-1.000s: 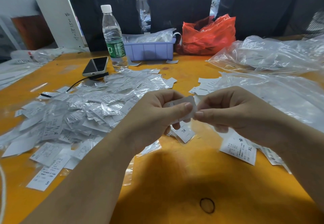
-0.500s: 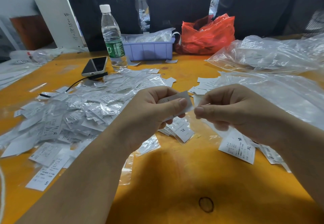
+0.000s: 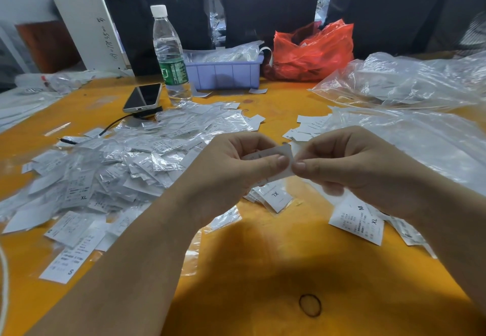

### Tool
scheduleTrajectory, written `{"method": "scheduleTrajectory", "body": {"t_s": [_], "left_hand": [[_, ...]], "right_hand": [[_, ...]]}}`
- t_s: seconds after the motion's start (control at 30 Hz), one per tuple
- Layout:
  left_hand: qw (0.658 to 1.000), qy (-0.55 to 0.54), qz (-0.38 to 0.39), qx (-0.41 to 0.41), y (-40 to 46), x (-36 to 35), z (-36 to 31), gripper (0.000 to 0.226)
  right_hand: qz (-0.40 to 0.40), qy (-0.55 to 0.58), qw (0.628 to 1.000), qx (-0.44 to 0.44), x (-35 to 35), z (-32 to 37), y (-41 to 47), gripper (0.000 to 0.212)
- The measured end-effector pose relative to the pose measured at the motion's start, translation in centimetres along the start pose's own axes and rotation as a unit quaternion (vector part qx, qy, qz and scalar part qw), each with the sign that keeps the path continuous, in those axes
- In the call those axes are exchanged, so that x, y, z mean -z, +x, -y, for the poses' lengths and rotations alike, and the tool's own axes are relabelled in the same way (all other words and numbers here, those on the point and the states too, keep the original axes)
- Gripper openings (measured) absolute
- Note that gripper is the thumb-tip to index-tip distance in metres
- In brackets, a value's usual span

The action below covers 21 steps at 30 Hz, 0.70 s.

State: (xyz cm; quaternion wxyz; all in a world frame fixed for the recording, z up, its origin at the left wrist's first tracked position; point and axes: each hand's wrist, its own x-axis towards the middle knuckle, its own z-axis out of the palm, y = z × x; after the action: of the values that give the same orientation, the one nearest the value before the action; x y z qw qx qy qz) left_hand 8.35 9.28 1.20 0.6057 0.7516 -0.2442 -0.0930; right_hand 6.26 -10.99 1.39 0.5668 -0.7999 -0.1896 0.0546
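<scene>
Head view is showing both hands working a small white label [image 3: 272, 154] in the air over the middle of the yellow worktop [image 3: 263, 270], just above an XL tag [image 3: 276, 199] lying flat there. The left hand [image 3: 231, 170] is holding the label's left part, with the thumb lying across its front and the fingers curling behind, so its grip is closing firmly on the paper. The right hand [image 3: 349, 170] is meeting it from the other side, its thumb tip and forefinger pinching the label's right edge while the other fingers are curling loosely under the palm. The two thumbs are nearly touching. Both forearms are reaching in from the near edge, with the wrists about level.

Judging by the heap of sleeved labels [image 3: 118, 167] lying to the left and the loose labels [image 3: 305, 130] lying beyond the hands, the person is probably sleeving or sorting tags one at a time, and this one is sitting mid-handling. Whether a clear sleeve is going around it is too small to tell. The next move is likely calling for a fine pull or slide at the right edge, with the left grip steadying the paper.
</scene>
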Motion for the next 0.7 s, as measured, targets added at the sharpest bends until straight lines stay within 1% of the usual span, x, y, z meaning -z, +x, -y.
{"method": "scheduleTrajectory", "body": {"t_s": [0.2, 0.3, 0.4, 0.53, 0.7], "left_hand": [[0.999, 0.037, 0.007, 0.016, 0.02, 0.02, 0.06, 0.026], [0.999, 0.008, -0.031, 0.031, 0.05, 0.23, -0.09, 0.025], [0.998, 0.004, -0.063, 0.021, 0.11, 0.47, -0.08, 0.015], [0.997, 0.049, -0.058, -0.008, -0.04, 0.28, -0.13, 0.011], [0.998, 0.06, -0.031, -0.012, -0.05, -0.03, -0.12, 0.01]], "right_hand": [[-0.011, -0.014, 1.0, 0.007, -0.25, 0.12, -0.04, 0.027], [-0.029, -0.001, 1.0, 0.011, -0.17, 0.35, -0.04, 0.028], [-0.036, 0.007, 0.999, 0.005, -0.13, 0.48, -0.09, 0.026], [-0.007, 0.002, 1.0, -0.011, -0.42, 0.58, -0.16, 0.018], [0.002, -0.01, 1.0, -0.011, -0.46, 0.39, -0.09, 0.026]]}}
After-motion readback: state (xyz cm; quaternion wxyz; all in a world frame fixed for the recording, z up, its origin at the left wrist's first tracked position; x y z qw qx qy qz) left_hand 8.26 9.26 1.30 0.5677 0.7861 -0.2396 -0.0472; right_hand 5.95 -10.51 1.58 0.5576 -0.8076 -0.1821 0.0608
